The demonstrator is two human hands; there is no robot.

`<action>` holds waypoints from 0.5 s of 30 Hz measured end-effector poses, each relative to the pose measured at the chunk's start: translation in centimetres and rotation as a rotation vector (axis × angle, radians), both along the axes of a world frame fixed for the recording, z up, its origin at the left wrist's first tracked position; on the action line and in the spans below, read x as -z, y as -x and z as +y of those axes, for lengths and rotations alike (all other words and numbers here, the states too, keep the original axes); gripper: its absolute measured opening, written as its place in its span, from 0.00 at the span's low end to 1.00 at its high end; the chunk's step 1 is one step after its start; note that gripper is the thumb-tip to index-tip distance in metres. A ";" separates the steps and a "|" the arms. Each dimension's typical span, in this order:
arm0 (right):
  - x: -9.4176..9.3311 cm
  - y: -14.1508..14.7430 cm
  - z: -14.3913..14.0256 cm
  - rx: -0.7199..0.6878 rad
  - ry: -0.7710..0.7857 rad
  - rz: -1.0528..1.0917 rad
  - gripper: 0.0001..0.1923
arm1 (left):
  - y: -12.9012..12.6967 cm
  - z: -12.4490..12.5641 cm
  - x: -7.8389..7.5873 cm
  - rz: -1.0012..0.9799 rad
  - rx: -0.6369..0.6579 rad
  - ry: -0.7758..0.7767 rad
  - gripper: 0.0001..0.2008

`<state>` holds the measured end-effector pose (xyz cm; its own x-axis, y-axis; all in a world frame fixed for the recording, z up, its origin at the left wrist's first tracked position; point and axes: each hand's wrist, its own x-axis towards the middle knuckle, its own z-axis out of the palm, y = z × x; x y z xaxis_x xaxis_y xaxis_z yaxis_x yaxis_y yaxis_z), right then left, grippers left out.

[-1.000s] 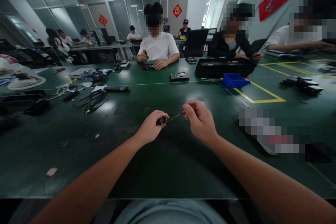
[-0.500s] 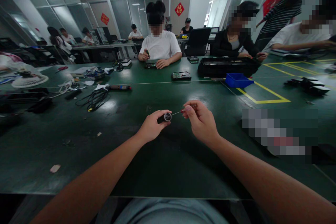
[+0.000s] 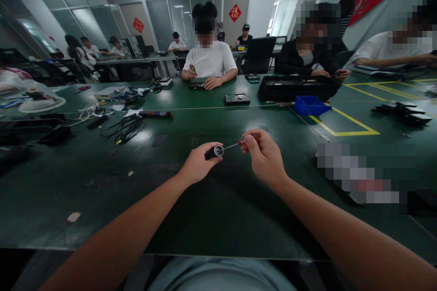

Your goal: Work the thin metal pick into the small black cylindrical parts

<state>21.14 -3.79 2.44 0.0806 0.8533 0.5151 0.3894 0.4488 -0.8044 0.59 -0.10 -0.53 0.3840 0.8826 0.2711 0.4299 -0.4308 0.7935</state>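
My left hand (image 3: 196, 163) is closed around a small black cylindrical part (image 3: 215, 151) with a silvery round face turned toward me. My right hand (image 3: 264, 159) pinches a thin screwdriver (image 3: 239, 144) with a reddish handle; its metal shaft points left and its tip meets the face of the part. Both hands hover just above the dark green table (image 3: 205, 209), close together near its middle.
A blue bin (image 3: 309, 105) and a long black case (image 3: 293, 86) lie far right. A hard drive (image 3: 236, 99) sits further back. Black cables (image 3: 123, 128) and a white fan (image 3: 41, 103) are at the left. People work across the table. Yellow tape (image 3: 344, 122) marks the right side.
The part in my left hand has turned, so its silvery face shows more. Both hands stay together with the screwdriver tip on it. A person in stripes passed behind at the right.
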 end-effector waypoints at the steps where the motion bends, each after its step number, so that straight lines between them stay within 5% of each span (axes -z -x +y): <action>1: 0.0 0.0 0.0 -0.002 0.003 0.004 0.09 | 0.0 0.0 0.0 0.003 0.005 0.000 0.20; 15: -0.5 -0.2 -0.1 0.071 0.003 -0.136 0.13 | 0.2 0.4 0.8 0.031 0.018 -0.062 0.21</action>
